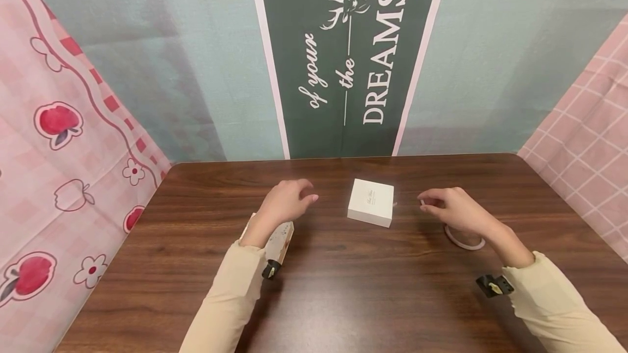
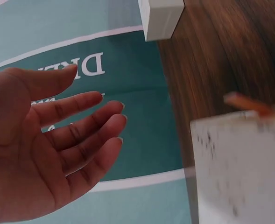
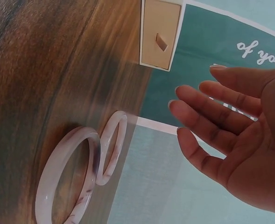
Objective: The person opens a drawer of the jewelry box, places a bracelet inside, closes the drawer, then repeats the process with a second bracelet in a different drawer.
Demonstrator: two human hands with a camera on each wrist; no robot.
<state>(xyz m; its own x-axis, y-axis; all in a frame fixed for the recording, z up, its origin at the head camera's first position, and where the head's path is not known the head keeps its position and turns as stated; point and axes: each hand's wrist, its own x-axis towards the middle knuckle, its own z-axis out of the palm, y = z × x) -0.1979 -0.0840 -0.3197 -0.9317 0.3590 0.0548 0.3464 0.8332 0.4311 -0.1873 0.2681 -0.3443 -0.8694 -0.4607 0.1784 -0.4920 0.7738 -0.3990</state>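
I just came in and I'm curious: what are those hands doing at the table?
A person holds both hands over a wooden table, grasping nothing. The left hand and right hand hover open on either side of a small white box. Two pale bangles lie on the table by the right hand, and a speckled white box sits under the left wrist.
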